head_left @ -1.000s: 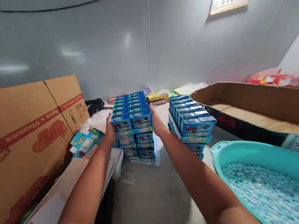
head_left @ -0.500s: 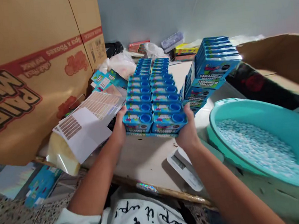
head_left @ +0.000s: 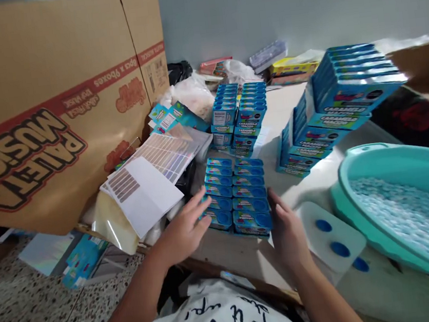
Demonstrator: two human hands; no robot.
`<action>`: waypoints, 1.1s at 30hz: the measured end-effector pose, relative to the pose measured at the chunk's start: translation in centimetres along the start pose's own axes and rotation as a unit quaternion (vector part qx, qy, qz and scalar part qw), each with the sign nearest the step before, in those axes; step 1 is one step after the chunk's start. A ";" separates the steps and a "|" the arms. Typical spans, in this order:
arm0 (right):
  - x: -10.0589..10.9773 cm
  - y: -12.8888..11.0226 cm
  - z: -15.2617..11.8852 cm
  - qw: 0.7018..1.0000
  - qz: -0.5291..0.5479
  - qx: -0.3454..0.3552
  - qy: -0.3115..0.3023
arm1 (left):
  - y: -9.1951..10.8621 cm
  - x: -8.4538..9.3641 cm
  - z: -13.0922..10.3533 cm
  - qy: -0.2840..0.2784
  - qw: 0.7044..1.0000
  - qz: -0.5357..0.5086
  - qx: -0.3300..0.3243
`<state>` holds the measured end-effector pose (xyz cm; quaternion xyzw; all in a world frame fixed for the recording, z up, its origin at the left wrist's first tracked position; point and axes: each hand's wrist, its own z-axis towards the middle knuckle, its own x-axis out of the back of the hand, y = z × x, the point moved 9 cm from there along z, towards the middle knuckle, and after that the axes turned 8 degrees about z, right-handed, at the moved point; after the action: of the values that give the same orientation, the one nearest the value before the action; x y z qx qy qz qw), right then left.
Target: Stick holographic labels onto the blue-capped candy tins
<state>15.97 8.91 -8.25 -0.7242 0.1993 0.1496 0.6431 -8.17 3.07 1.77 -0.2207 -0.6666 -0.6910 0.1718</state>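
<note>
Two hands are placed at the sides of a two-row block of blue boxes (head_left: 249,192), which is set near the front edge of the table (head_left: 289,102). L hand (head_left: 186,231), at 8 o'clock, is held wide, fingers spread, nothing gripped; R hand (head_left: 289,232), at 4, is held loosely extended along the flank, nothing seen clasped. Actual contact can't be told, either side.

Each box is judged light, the block prob. heavier as a whole; card walls prob. stiff but easily dented, gloss a bit slippery. Best gripped low at 3 & 9 o'clock w/ an even squeeze, so the rows aren't split. Base is hidden, box contents unseen.

At 12, a second block (head_left: 250,118) is seen; at 2, a taller stack (head_left: 357,94). At 4, a white slab (head_left: 309,213) is partly covered by the R arm. At 3, a teal basin (head_left: 354,160) is cut off by the R edge, its pale pieces blurred. At 9–10, printed sheets (head_left: 150,189) are overlapped; past them, a brown carton (head_left: 71,58) is cropped, too.
</note>
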 end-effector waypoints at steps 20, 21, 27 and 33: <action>-9.6 -5.8 -3.1 0.987 -0.097 0.017 -0.125 | 3.7 11.7 -6.9 0.437 0.769 0.382 -0.267; -11.1 -4.3 -3.1 0.984 -0.038 -0.073 -0.156 | 4.8 10.6 -6.7 0.415 0.775 0.373 -0.297; -15.7 -0.6 -1.4 0.949 0.094 -0.244 -0.175 | 4.4 5.5 -4.8 0.293 0.801 0.402 -0.334; -17.7 1.4 0.5 0.965 0.037 -0.222 -0.134 | -0.8 3.6 -4.6 0.186 0.832 0.424 -0.305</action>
<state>-0.20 11.02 -1.21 -0.8142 0.1002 0.3094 0.4809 -11.98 -1.30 2.95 -0.3902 -0.2187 -0.7467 0.4923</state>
